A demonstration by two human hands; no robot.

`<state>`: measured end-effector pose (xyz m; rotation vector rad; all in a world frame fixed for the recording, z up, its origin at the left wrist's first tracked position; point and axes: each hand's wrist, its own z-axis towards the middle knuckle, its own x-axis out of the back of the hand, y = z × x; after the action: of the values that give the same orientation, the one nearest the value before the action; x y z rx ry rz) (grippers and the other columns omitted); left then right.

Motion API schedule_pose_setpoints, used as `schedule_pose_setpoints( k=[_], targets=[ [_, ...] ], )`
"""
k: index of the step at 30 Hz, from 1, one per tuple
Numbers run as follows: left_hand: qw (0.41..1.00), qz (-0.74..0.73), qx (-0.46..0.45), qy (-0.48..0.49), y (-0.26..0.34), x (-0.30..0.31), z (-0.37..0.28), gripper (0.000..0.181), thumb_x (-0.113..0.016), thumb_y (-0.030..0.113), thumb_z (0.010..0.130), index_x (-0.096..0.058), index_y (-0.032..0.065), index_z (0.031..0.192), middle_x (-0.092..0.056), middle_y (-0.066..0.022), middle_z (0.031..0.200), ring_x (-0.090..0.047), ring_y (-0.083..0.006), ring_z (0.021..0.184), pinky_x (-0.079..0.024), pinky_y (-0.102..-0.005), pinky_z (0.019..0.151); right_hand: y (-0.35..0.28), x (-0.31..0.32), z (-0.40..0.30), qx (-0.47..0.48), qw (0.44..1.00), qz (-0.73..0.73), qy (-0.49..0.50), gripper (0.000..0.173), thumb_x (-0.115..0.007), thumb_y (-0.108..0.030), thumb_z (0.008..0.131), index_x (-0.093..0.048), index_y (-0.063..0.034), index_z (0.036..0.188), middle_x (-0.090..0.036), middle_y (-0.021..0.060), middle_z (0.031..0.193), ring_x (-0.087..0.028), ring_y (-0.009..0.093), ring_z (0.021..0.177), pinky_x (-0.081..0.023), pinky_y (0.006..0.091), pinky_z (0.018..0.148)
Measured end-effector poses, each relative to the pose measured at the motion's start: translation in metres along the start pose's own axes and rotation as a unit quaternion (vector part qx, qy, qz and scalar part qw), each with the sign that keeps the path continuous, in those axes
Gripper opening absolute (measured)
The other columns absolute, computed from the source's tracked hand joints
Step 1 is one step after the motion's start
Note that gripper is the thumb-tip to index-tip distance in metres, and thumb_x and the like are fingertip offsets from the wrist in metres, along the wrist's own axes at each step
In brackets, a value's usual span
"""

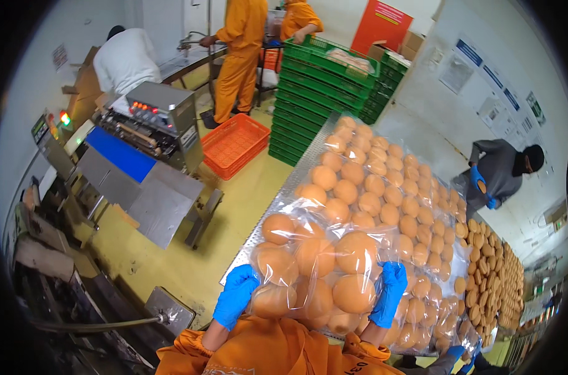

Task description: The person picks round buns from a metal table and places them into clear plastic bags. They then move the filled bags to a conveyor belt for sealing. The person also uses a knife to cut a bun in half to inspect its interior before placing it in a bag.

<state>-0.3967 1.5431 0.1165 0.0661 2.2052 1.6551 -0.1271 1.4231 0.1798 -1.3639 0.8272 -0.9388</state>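
Observation:
Both my hands wear blue gloves. My left hand (237, 295) is closed on the left edge of a clear plastic bag of round buns (314, 258), and my right hand (390, 293) pinches its right edge. The bag is close to my chest, above the near end of a perforated metal table (260, 225). Beyond it, many more bagged round buns (373, 187) cover the table in rows. Farther right, loose buns (483, 267) lie in piles.
Stacked green crates (312, 103) stand beyond the table, with an orange crate (234, 140) on the floor beside them. A metal machine (164, 122) is at left. People work at the back, at right, and by the near right corner, where blue gloves touch a bag.

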Motion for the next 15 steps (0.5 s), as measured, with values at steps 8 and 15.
schedule_pose_setpoints(
  k=[8,15],
  targets=[
    [0.995,-0.017,-0.040,0.089,0.019,0.072,-0.009,0.008,-0.054,0.004,0.075,-0.055,0.0053,0.083,-0.053,0.0002,0.076,-0.048,-0.0077,0.068,-0.040,-0.0221,0.061,-0.021,-0.095,0.021,0.012,0.977,-0.054,-0.206,0.007,-0.057,-0.012,0.081,-0.056,-0.0058,0.079,-0.047,-0.0050,0.066,-0.036,0.002,0.056,-0.027,0.0185,0.048],
    [0.981,0.009,-0.074,0.178,0.043,0.142,0.004,0.006,-0.054,0.006,0.073,-0.054,0.0042,0.068,-0.048,0.0015,0.059,-0.043,-0.0071,0.054,-0.036,-0.0221,0.050,-0.031,-0.234,0.015,0.036,0.927,-0.053,-0.369,0.010,-0.057,-0.011,0.080,-0.052,-0.0074,0.072,-0.044,-0.0048,0.065,-0.037,0.002,0.057,-0.030,0.0186,0.048]
  ],
)
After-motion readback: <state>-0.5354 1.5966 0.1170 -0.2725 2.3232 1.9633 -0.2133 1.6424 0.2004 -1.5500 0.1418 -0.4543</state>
